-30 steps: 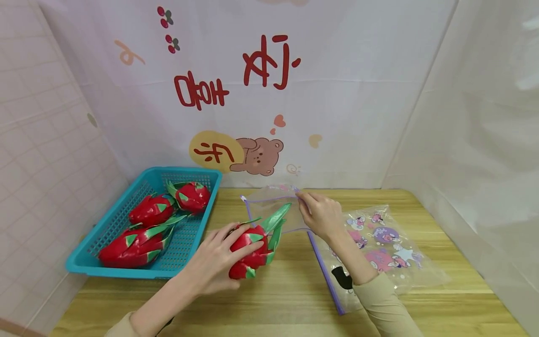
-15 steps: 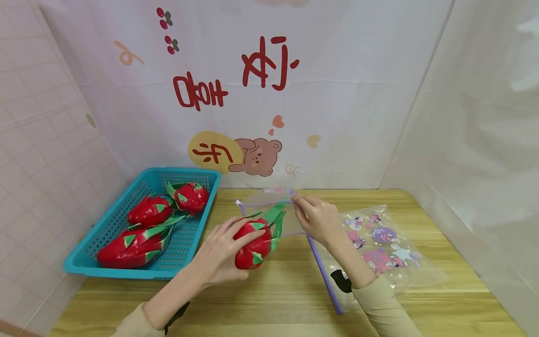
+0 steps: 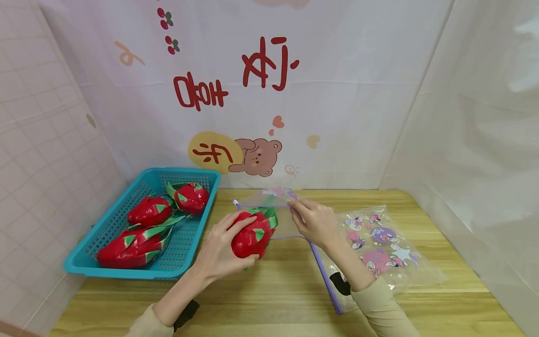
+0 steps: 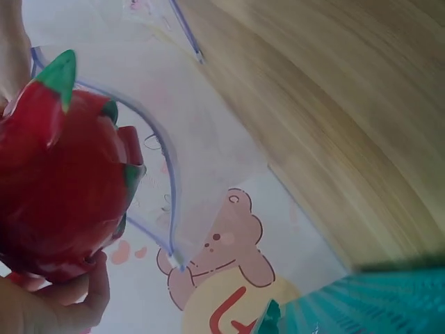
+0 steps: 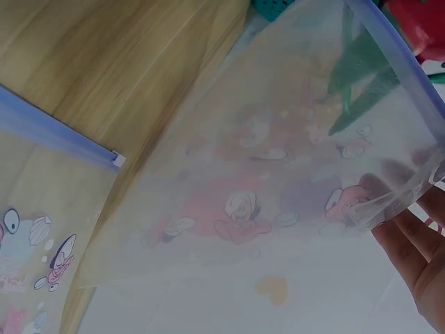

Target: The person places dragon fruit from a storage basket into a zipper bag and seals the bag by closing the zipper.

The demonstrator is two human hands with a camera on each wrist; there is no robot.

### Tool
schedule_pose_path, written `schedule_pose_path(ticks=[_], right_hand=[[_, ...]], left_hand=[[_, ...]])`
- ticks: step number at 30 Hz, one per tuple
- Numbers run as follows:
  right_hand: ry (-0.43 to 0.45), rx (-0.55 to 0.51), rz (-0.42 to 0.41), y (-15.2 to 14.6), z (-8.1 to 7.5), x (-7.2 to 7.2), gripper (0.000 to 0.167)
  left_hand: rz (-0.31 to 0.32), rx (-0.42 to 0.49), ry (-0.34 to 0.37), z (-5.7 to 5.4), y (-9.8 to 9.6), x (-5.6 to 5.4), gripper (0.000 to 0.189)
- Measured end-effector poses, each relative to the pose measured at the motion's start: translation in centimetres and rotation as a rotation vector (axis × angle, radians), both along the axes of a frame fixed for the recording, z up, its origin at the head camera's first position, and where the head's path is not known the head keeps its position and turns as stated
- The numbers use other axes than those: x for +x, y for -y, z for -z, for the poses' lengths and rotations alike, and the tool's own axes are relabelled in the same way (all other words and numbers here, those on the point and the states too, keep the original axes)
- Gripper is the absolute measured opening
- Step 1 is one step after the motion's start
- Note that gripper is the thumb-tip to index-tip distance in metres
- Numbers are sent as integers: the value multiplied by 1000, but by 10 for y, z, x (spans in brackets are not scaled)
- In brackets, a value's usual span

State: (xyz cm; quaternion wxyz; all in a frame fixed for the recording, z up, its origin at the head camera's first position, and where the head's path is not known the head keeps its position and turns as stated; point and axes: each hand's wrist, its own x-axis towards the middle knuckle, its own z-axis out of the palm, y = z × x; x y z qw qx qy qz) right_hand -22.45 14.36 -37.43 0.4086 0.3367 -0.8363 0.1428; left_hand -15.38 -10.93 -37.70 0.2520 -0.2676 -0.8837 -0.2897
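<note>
My left hand (image 3: 221, 248) grips a red dragon fruit (image 3: 251, 236) with green-tipped scales, its leafy end pointing away from me. That end is at the mouth of a clear zip bag (image 3: 290, 224) with a purple zip edge. In the right wrist view the green leaves (image 5: 361, 76) show through the bag's film, inside the zip edge. My right hand (image 3: 313, 222) pinches the bag's rim at its right side and holds the mouth apart. The left wrist view has the fruit (image 4: 62, 188) large, with fingers (image 4: 76, 299) under it.
A turquoise basket (image 3: 202, 234) on the left holds several more dragon fruits (image 3: 130, 245). A second zip bag (image 3: 383, 248), printed with cartoon figures, lies flat on the wooden table (image 3: 269, 299) at the right, partly under the right forearm. A printed cloth backdrop (image 3: 337, 117) stands behind.
My left hand has turned the dragon fruit and moved its leafy end forward into the bag's mouth. The right hand, still pinching the rim, has shifted slightly left.
</note>
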Motion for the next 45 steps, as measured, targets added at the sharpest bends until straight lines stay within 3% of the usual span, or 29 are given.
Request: schedule_pose_path(ticks=[3,7,21,34,39,45], right_hand=[[18,2,-2,1,1,1,15],[12,4,-11,3,1,2,15],[13,-9,-14,12,-1,1,14],[15,-20,-51,14,4,-1,12],[22,-27,-81,15,3,0,13],[46,-42,-110,13,3,3,14]], left_hand=[[-31,66,36,0,-3,-1,73],[-46,86,21,2,-8,-3,73],[1,-154,-232,18,-23,-7,74],[24,-303,-353,32,-27,-12,71],[17,-278,-366,36,-30,-14,72],[-39,-173,-326,40,-31,-17,73]])
